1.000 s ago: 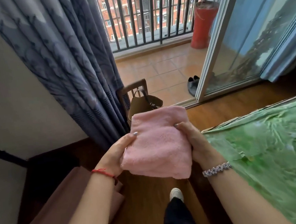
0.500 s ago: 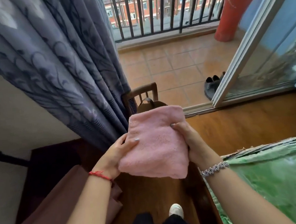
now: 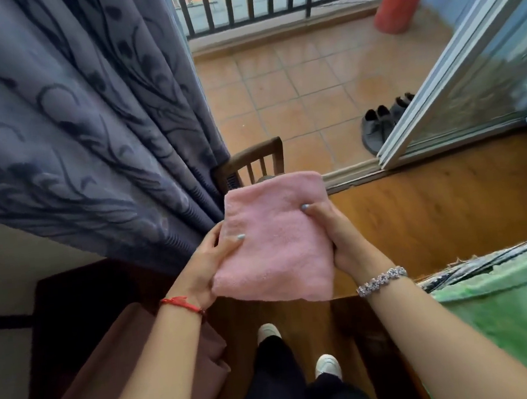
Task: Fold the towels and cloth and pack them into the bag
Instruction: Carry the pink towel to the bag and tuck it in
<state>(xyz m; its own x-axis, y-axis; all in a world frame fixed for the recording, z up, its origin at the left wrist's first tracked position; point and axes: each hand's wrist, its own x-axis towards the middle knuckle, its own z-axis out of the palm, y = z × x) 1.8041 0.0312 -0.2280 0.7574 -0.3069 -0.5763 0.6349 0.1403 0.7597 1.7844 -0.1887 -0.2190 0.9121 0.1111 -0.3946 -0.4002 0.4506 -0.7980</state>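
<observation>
- Left hand (image 3: 210, 263) and right hand (image 3: 334, 234) both grip the folded pink towel (image 3: 277, 246). Each has its thumb on top and its fingers curled under the side edge; the undersides are hidden.
- Risk 1: the grip is on the edges only and the middle is unsupported. If either thumb eases off, I'd expect the layers to slide and the fold to open.
- Risk 2: the near edge at 6 o'clock hangs free, so it could sag or snag on the way into the bag.
- Risk 3: I can't make out the bag. The towel covers whatever sits on the chair (image 3: 251, 161), so the drop is aimed blind and could miss the opening.
- Risk 4: the curtain (image 3: 84, 120) hangs just beside the left hand at 10 o'clock and could catch the towel corner.
- Towel position: held in the air between the hands, at 3 o'clock from the left and 9 o'clock from the right, above the wooden floor (image 3: 434, 197).
- The chair is at 12 o'clock, just beyond the towel's far edge.
- A brown cloth (image 3: 136, 359) lies at 7 o'clock of the left hand, apart from it and not yet packed.
- A green bed cover (image 3: 512, 319) is at 4 o'clock of the right hand.
</observation>
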